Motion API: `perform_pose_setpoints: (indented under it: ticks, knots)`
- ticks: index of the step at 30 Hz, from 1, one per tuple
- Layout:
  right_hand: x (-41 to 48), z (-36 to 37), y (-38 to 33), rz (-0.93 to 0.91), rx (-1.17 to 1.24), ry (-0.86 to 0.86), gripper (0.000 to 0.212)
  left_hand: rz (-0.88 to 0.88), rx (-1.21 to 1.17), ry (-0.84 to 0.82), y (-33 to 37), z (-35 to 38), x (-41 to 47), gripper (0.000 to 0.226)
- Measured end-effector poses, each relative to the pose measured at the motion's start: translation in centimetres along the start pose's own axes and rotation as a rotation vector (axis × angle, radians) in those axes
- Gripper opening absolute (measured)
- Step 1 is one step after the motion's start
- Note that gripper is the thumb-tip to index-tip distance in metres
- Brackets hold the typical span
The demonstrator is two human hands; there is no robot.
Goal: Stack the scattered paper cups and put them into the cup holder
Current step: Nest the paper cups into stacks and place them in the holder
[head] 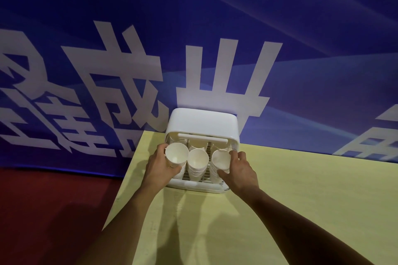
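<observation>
White cup holder (202, 120) sits at the table's (301, 200) far edge, against a blue banner (129, 28) with white characters. Three stacks of paper cups stand side by side in its open front, mouths facing the camera. Left hand (160, 168) grips the left stack (177, 156), thumb and fingers curled round it; possibly only the top cup is held, hard to tell. Right hand (241, 170) grips the right stack (220, 159) the same way. Middle stack (198, 161) is untouched between them. Red floor (43, 200) at left.

Head-worn view; forward-down, close above cup holder (202, 122)
</observation>
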State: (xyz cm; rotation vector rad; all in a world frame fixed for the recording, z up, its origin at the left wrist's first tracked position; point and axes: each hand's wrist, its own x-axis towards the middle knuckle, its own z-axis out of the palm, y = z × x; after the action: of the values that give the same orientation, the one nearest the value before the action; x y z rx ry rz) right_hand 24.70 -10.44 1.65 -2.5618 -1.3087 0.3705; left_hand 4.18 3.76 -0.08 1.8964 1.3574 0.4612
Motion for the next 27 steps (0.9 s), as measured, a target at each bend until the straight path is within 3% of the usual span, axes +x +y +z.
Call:
perform_pose_setpoints:
  ticks: [6,13,18,22,27]
  knots:
    - [0.1,0.5,0.0,0.013,-0.009,-0.014,0.06,-0.023,0.028,-0.05,-1.0,0.3,0.4,0.085]
    - [0.4,1.8,-0.2,0.155,0.088,-0.029,0.073,-0.069,0.063,-0.1,-1.4,1.7,0.9,0.098]
    - [1.1,2.8,-0.8,0.23,0.223,-0.032,0.079,-0.074,0.056,-0.055,-1.3,2.5,1.7,0.093]
    - [1.6,3.2,-1.2,0.244,0.335,0.0,0.071,-0.096,0.018,-0.05,-0.8,2.8,2.6,0.095]
    - [1.9,3.3,-1.5,0.231,0.353,0.015,0.071,-0.139,-0.031,-0.084,-0.8,2.6,3.3,0.087]
